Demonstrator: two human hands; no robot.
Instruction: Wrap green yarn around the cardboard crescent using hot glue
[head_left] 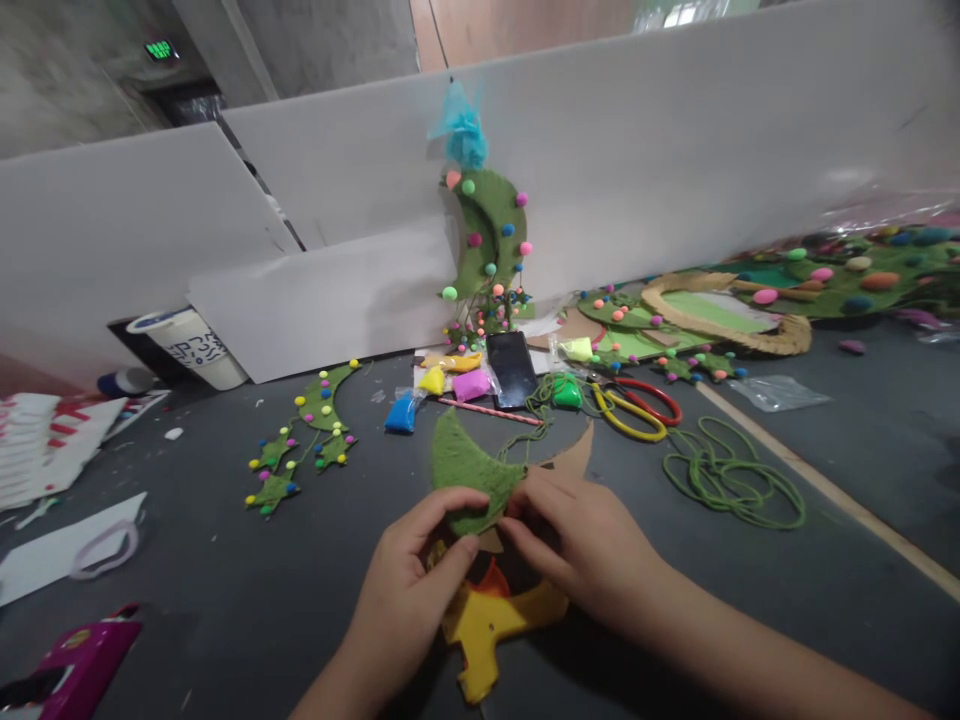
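1. Green wool is covering the felt crescent (469, 470) at lower centre of the frame, its long axis arcing from upper left down to the right, over a brown cardboard crescent (574, 455).
2. Fingers of the left hand (409, 590) are pinching the felt's lower edge; the right hand (585, 555) is pinching its right tip, equally near.
3. Both are hovering just above a yellow tool (487, 630) on the grey table (225, 600).

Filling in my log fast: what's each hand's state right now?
Left hand: closed, fingertips pinching the green felt crescent.
Right hand: closed, fingertips pinching the same green felt crescent at its lower edge.
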